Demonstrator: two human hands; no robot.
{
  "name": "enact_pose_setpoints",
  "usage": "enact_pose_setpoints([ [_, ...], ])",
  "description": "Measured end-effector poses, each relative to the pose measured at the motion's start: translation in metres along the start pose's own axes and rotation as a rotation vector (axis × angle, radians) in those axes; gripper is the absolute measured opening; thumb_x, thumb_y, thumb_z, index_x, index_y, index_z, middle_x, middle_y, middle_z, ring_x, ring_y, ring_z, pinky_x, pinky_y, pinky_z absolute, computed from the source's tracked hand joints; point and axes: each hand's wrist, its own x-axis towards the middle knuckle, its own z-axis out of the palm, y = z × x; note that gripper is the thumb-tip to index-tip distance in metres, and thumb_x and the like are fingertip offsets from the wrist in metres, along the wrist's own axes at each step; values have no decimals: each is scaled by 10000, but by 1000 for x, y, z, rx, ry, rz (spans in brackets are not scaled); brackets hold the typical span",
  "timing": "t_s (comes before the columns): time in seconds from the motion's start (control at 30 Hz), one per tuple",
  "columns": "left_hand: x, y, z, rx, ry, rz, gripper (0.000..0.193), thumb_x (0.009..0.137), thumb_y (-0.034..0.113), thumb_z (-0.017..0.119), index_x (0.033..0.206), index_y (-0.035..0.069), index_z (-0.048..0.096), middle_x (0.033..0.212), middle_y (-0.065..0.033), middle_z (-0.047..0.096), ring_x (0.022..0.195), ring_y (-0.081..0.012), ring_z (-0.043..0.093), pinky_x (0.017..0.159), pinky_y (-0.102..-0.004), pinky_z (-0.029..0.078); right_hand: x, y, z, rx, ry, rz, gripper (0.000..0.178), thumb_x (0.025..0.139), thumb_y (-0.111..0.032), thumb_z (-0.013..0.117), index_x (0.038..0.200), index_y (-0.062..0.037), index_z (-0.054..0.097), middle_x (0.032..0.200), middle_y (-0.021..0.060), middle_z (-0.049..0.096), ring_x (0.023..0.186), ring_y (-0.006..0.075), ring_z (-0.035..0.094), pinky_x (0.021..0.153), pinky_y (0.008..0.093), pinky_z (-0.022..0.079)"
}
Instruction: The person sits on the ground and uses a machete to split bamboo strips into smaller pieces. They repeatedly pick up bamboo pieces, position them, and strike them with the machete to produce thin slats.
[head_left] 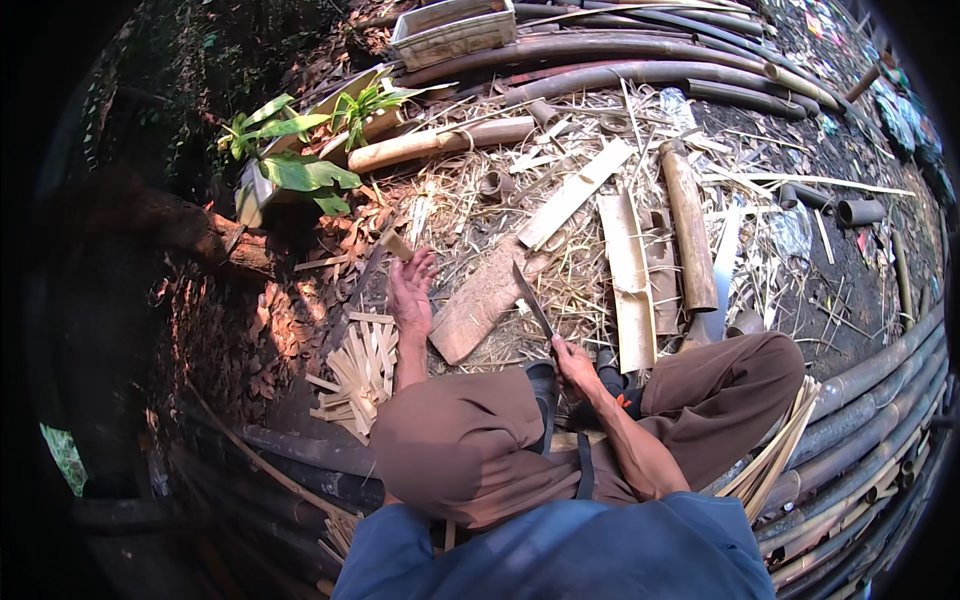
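My right hand (572, 362) is wrapped round the handle of a long knife (533, 302). Its dark blade points up and away, over the near end of a flat wooden board (478, 312). To the left, my left hand (411, 292) has its palm turned up and its fingers apart. Just beyond those fingertips is a short, pale bamboo piece (396, 246); whether it touches them I cannot tell. A heap of split bamboo pieces (362, 368) lies on the ground beside my left forearm. On the board's far end rests a pale split bamboo length (578, 194).
Right of the board lie a halved bamboo (628, 285), a bamboo section (688, 225) and a saw blade (727, 265). Long bamboo poles (640, 72) and a crate (453, 32) are at the back. More poles (860, 385) run along the right; a leafy plant (300, 170) stands far left.
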Motion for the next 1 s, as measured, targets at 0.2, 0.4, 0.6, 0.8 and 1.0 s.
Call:
enact_pose_setpoints([
  [0.2, -13, -25, 21, 729, -47, -20, 359, 973, 257, 580, 1209, -12, 552, 863, -101, 688, 885, -212, 656, 808, -340, 531, -8, -3, 4, -114, 98, -135, 533, 928, -550, 543, 1021, -30, 618, 580, 20, 514, 489, 134, 513, 468, 321, 439],
  [0.4, 13, -22, 17, 1029, 88, 669, 283, 983, 226, 563, 1103, -29, 594, 988, -154, 615, 903, -180, 603, 774, -354, 500, -85, -81, 14, -379, 123, -518, 392, 902, -357, 618, 1090, -13, 607, 665, 60, 586, 607, 183, 566, 620, 329, 471],
  [0.6, 6, 2, 73, 479, -113, 457, 322, 1044, 275, 415, 1162, -5, 521, 813, -17, 556, 740, -101, 528, 685, -256, 442, -145, -157, 24, -384, 81, -673, 599, 921, -219, 567, 1466, -81, 359, 769, 92, 608, 687, 163, 573, 661, 337, 479],
  [0.8, -18, -9, 105, 83, -152, 291, 473, 1023, 480, 420, 855, 63, 566, 793, -13, 485, 771, -128, 425, 764, -286, 347, -183, -191, 31, -314, -12, -700, 461, 1042, -320, 409, 1417, -51, 418, 690, 1, 455, 621, 83, 433, 562, 279, 387],
  [1.0, -37, -23, 120, -15, -293, 235, 434, 992, 433, 530, 767, 62, 545, 745, 0, 505, 719, -100, 427, 699, -267, 341, -194, -203, 33, -249, -101, -689, 452, 1047, -306, 402, 1392, -13, 422, 709, -7, 445, 620, 81, 409, 560, 269, 373],
])
